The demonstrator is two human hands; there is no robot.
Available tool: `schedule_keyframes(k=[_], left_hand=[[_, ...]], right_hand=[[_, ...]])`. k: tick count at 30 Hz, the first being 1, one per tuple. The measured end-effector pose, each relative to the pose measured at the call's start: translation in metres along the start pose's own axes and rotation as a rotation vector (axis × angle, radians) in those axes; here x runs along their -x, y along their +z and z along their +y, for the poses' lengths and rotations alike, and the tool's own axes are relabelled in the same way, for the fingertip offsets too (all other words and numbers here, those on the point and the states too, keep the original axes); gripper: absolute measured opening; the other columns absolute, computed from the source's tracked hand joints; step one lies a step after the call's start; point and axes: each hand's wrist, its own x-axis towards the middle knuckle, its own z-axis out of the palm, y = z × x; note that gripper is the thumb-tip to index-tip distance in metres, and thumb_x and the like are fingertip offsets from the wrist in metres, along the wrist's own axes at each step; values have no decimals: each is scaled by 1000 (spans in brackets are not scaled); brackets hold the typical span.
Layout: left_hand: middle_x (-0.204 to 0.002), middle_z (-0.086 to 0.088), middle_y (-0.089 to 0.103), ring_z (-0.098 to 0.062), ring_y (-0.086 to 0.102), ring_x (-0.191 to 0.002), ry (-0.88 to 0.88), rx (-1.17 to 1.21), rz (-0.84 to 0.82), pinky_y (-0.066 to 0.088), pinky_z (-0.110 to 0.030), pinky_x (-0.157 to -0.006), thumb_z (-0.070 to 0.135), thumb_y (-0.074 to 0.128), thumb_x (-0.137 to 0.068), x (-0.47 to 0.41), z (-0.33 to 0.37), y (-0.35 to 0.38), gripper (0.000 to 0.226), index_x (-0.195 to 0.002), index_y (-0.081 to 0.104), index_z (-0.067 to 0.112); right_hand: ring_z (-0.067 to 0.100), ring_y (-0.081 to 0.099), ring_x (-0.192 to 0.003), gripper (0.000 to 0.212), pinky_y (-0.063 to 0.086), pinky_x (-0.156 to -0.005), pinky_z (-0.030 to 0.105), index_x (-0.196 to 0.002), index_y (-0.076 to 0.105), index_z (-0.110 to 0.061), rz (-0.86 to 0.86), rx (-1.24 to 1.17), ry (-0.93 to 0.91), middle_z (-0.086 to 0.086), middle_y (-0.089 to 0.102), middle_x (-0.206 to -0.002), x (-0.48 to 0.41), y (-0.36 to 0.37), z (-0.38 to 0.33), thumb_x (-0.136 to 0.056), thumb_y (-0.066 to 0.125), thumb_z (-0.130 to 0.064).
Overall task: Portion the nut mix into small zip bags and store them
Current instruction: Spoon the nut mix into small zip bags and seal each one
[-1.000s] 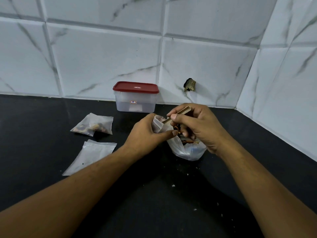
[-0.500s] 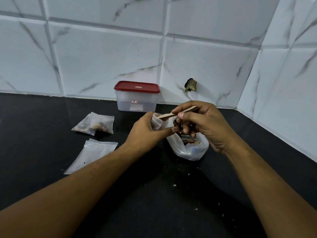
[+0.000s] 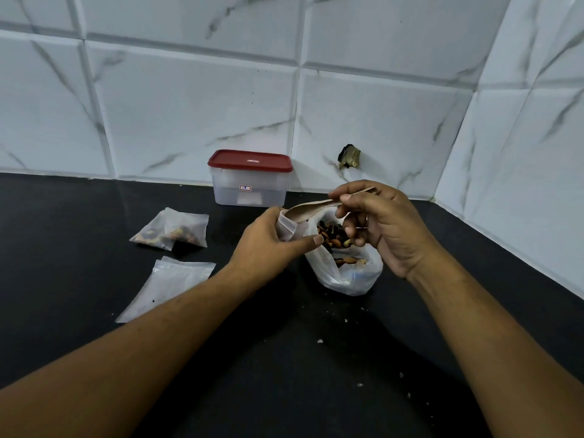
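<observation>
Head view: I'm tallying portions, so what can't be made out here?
Head view only:
Small zip bag: the left hand grips it and covers most of it, hiding its fill.
Spoon: its handle is partly hidden in the right hand.
Red-lidded container: cloudy walls blur its contents; its label is too small to read.
Flat bags: one or several stacked, cannot tell.

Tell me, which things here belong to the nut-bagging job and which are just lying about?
In the job: small zip bag held in the left hand; wooden spoon in the right hand; open bag of nut mix; filled zip bag; empty zip bags; red-lidded box, probably for storing.

Just there: crumbs on the black counter; dark fitting on the tiled wall.
</observation>
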Motion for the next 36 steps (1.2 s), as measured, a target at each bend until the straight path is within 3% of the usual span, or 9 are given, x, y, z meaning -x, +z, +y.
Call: schedule_keyframes(k=[10, 17, 22, 26, 29, 32, 34, 36], left_hand=[[-105, 15, 68, -1, 66, -95, -5, -57, 23, 54, -22, -77, 46, 84, -77, 0, 2, 0, 51, -120, 61, 28], [-105, 14, 68, -4, 68, -96, -2, -50, 22, 57, -26, -80, 46, 84, -76, 0, 2, 1, 53, -120, 61, 27], [-107, 13, 67, -5, 66, -98, 2, -59, 29, 57, -27, -82, 46, 84, -77, 0, 4, 1, 56, -123, 60, 25], [-111, 12, 67, -6, 66, -99, 3, -52, 22, 57, -28, -83, 45, 83, -78, 1, 7, 1, 57, -124, 60, 24], [-112, 10, 67, -8, 66, -99, -5, -43, 19, 58, -30, -84, 45, 83, -78, 1, 8, 1, 55, -124, 60, 24], [-114, 8, 67, -10, 66, -101, -9, -23, 19, 60, -33, -85, 48, 83, -77, 0, 8, 0, 54, -121, 61, 26], [-113, 7, 66, -12, 66, -102, -14, -14, 19, 60, -35, -85, 51, 83, -76, 0, 8, 0, 55, -121, 60, 28], [-113, 5, 67, -12, 66, -102, -27, -1, 20, 59, -35, -87, 54, 83, -75, -1, 9, 0, 59, -121, 59, 26]], right_hand=[[10, 48, -50, 16, 34, -43, 21, -96, 73, -12, 296, -188, 166, -1, 58, -66, -7, -19, 5, -99, 61, -23], [7, 40, -42, 24, 27, -40, 20, -85, 72, -13, 488, -34, 249, -5, 50, -55, -13, -42, 19, -101, 61, -26], [7, 38, -39, 19, 25, -36, 19, -85, 71, -8, 371, 176, 382, -1, 53, -56, -11, -47, 34, -97, 68, -23], [8, 42, -40, 23, 31, -36, 21, -80, 65, -9, 331, 393, 343, 1, 57, -58, -5, -44, 35, -94, 74, -25], [16, 63, -64, 39, 52, -59, 34, -85, 66, -11, 341, 714, 298, 1, 68, -73, -5, -45, 35, -90, 74, -48], [24, 70, -92, 73, 58, -81, 44, -121, 62, -17, 349, 888, 359, 2, 71, -106, -6, -45, 35, -81, 62, -78], [27, 68, -109, 91, 58, -91, 50, -146, 47, -19, 346, 977, 382, 2, 67, -127, -7, -46, 32, -81, 55, -82], [32, 61, -122, 87, 54, -98, 50, -152, 40, -17, 346, 1064, 363, 8, 60, -140, -8, -45, 29, -89, 53, -76]])
